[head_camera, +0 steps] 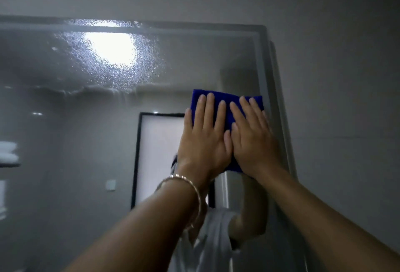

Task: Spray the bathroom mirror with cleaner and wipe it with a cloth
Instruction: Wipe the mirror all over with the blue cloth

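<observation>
Blue cloth [227, 97] lies flat against the mirror [75, 142], high up near its right edge, pinned under both palms. The left hand [203, 139], with a metal bracelet [190, 187] on its wrist, presses on the cloth's left part with its fingers straight and slightly spread, the tips just short of the cloth's top edge. The right hand [253, 139] presses flat just beside it, thumbs almost touching, fingers straight and angled up-left. Neither hand curls round the cloth; a strip of blue shows between and above the fingers, and a corner shows below the palms.

Across the glass, from the left: the reflection of white towels [8, 152] on a dark shelf, a patch of fine spray droplets [149, 64] around the glare of a lamp [110, 46], a wet streaked edge below it, a small wall switch [111, 184], and a bright dark-framed panel [155, 142]. Right of the hands runs the mirror's grey frame [263, 66], then plain grey wall [335, 77].
</observation>
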Available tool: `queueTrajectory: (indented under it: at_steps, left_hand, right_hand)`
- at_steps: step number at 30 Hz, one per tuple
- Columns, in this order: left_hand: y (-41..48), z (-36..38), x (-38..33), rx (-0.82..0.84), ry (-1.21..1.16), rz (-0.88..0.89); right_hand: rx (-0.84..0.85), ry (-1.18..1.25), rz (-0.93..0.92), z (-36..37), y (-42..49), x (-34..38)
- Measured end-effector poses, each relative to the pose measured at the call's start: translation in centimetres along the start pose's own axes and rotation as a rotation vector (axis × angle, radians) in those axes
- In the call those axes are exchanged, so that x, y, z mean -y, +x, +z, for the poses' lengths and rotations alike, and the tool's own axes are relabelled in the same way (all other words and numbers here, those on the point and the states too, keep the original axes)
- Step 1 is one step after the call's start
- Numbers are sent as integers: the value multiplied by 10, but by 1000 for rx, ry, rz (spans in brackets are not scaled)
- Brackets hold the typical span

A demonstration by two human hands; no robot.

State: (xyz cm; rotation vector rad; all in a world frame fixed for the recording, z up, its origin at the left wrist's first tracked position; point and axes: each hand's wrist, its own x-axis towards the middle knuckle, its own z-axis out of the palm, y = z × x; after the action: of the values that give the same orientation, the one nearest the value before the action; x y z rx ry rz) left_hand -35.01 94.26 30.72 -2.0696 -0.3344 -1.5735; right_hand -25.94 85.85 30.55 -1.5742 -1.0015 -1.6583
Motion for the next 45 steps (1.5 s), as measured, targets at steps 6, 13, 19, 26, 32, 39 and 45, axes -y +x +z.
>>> queueTrajectory:
  at_steps: [6, 13, 19, 26, 32, 39, 45]
  left_hand:
    - [-98, 34, -48, -52, -99, 96]
    - [-119, 38, -67, 20, -112, 190]
    - [6, 15, -57, -10, 3, 84]
    - [55, 6, -55, 11, 19, 23]
    - [-1, 14, -56, 48, 40, 146]
    - [-39, 17, -42, 56, 87, 233]
    - [-17, 0, -5, 51, 169, 304]
  right_hand:
    - [90, -57, -31, -14, -112, -20]
    - [138, 11, -52, -20, -144, -37]
    - [152, 25, -12, -32, -16, -62]
    - [167, 15, 64, -36, 32, -64]
    - [184, -79, 99, -36, -31, -54]
    - [231, -60, 196, -26, -74, -19]
    - [132, -72, 232, -13, -45, 2]
